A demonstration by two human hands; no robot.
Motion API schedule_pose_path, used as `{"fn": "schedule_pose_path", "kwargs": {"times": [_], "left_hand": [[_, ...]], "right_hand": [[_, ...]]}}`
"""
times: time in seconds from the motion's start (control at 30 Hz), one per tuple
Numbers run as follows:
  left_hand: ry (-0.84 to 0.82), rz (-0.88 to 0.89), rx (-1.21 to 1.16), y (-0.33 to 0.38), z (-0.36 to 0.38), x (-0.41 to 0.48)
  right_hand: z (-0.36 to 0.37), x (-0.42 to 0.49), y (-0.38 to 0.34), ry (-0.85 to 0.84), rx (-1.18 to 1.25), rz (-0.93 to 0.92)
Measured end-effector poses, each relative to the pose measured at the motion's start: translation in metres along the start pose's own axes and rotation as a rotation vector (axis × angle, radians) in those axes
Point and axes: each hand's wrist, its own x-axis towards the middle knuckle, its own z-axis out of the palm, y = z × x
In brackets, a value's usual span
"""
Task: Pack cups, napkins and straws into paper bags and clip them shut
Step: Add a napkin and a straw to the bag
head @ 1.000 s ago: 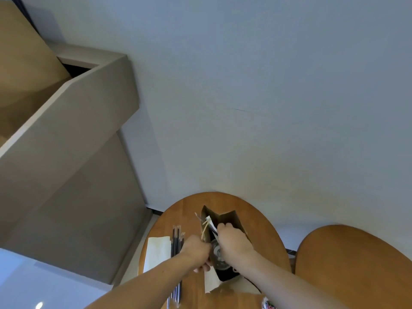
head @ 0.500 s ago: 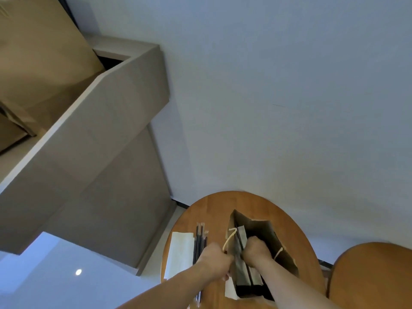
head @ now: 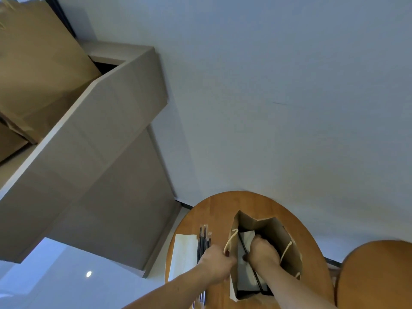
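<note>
- Head view: the left hand [head: 215, 264] grips the left rim of the bag [head: 270, 228], its fingers [head: 225, 259] closed tight on the paper just below the left cord handle [head: 231, 238].
- The right hand [head: 262, 253] is down inside the bag's mouth. Its fingers [head: 256, 239] are curled and the thumb is pressed on a black straw [head: 256, 278], holding it against a white napkin [head: 246, 238].
- The bag stands upright and open on the round wooden surface [head: 200, 216], between the two forearms.
- The straw slants down the bag's inside, along the napkin.
- Spare straws [head: 204, 238] lie on the surface just left of the bag, and a napkin stack [head: 181, 253] lies to their left.
- A second wooden surface [head: 379, 275] sits at the right edge.
- A second ago the bag's mouth was narrow and the right hand held the napkin up at the rim. Now the mouth is wide and the hand is inside.
- Over the last half second both grips stay as they were, and the bag has hardly moved.
</note>
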Motion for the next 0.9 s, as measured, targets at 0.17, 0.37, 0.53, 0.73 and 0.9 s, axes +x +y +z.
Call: {"fn": "schedule_pose_path", "kwargs": {"times": [0.17, 0.37, 0.53, 0.73, 0.9], "left_hand": [[-0.056, 0.072, 0.036, 0.005, 0.002, 0.001], [-0.116, 0.088, 0.056, 0.013, 0.0, -0.005], [-0.132, 0.108, 0.048, 0.016, 0.005, -0.01], [-0.305, 0.091, 0.013, 0.022, 0.019, -0.021], [-0.359, 0.088, -0.034, 0.024, 0.036, -0.029]], "right_hand": [[-0.043, -0.022, -0.022, 0.073, -0.286, -0.158], [-0.11, -0.055, -0.001, 0.287, -0.198, -0.22], [-0.099, -0.062, 0.036, 0.096, 0.346, -0.007], [-0.058, -0.077, 0.044, -0.159, 0.69, 0.057], [-0.051, -0.084, 0.037, -0.182, 0.852, -0.003]]}}
